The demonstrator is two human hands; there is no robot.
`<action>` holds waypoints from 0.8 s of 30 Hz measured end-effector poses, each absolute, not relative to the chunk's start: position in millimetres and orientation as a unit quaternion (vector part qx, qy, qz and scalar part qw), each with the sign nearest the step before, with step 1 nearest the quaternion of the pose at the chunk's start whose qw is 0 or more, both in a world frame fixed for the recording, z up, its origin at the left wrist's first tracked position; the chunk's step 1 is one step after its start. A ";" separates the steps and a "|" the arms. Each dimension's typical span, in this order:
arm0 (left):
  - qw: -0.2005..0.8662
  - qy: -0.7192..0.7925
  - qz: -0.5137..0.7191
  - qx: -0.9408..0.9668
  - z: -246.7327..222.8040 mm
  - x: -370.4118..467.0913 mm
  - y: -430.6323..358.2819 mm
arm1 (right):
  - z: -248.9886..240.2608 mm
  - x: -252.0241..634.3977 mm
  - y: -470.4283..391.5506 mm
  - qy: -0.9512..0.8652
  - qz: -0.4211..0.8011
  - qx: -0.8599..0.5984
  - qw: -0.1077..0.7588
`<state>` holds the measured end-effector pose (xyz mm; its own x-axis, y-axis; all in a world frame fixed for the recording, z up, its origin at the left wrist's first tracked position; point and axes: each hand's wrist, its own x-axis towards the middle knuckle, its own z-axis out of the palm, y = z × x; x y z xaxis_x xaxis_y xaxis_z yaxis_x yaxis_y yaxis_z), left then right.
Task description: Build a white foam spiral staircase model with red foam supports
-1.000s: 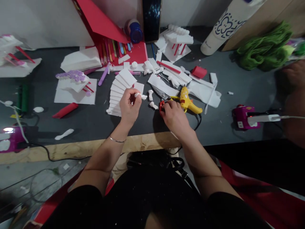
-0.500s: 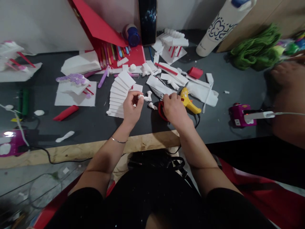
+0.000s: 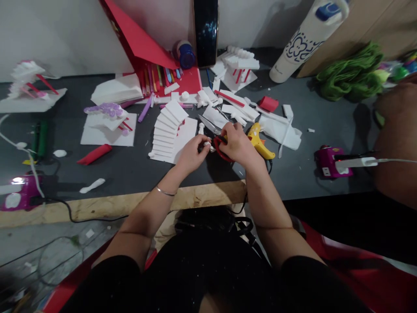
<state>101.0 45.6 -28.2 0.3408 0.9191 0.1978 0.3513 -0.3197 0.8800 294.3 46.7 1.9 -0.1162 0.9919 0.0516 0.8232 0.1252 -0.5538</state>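
My left hand (image 3: 193, 153) pinches a small white lump (image 3: 207, 144), possibly modelling clay, between thumb and fingertips. The scissors (image 3: 210, 126) have red handles, which my right hand (image 3: 239, 145) grips, and their blades point up and left. Both hands are close together, the lump beside the handles. Just above my left fingertips lies another small white piece (image 3: 201, 128). Left of that hand, a fan of stepped white strips (image 3: 166, 130) rests on a white base. A yellow glue gun (image 3: 259, 141) lies against the right side of my right hand.
White scraps (image 3: 280, 128) and a red roll (image 3: 267, 103) lie behind the glue gun. Small white models on red posts (image 3: 243, 63) stand around, one purple-topped (image 3: 107, 111). A bottle (image 3: 302, 43), phone (image 3: 206, 32), green yarn (image 3: 352, 74) and purple power block (image 3: 332, 161) are there; another person's arm (image 3: 395, 143) is at right.
My left hand has moved right with the white lump, up to the scissors. My right hand has lifted the scissors' handles slightly and turned them. The head view has shifted a little.
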 end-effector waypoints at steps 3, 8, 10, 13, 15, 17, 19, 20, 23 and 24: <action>0.391 0.456 0.386 0.700 -34.8 98.3 50.1 | 5.7 302.5 50.0 -0.690 0.267 -0.608 0.289; 0.402 0.461 0.402 0.681 -38.2 99.4 51.5 | 11.3 312.6 55.7 -0.609 0.415 -0.528 0.421; 0.395 0.459 0.418 0.677 -39.4 99.5 51.9 | 12.4 314.4 57.4 -0.573 0.452 -0.503 0.463; 0.393 0.461 0.443 0.661 -42.0 98.3 53.9 | 12.4 317.4 58.9 -0.511 0.489 -0.494 0.506; 0.396 0.459 0.456 0.652 -43.4 97.4 55.1 | 12.1 319.1 58.8 -0.471 0.523 -0.485 0.519; 0.390 0.458 0.464 0.650 -43.7 97.2 55.6 | 12.8 319.3 57.0 -0.450 0.563 -0.471 0.508; 0.382 0.458 0.476 0.647 -42.8 97.6 55.2 | 15.3 317.4 53.1 -0.437 0.599 -0.462 0.487; 0.381 0.457 0.484 0.642 -41.8 97.9 54.8 | 17.3 315.8 50.4 -0.428 0.615 -0.460 0.477; 0.383 0.451 0.521 0.615 -37.0 98.0 53.8 | 24.6 311.2 41.1 -0.415 0.652 -0.437 0.459; 0.384 0.450 0.535 0.604 -34.8 97.5 53.7 | 26.9 310.4 38.0 -0.424 0.661 -0.424 0.452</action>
<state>97.5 53.7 -34.8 0.0237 0.9537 0.2999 0.1320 -0.3003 0.9447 310.4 38.0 26.9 -0.2320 0.9564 -0.1775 -0.2373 -0.2326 -0.9432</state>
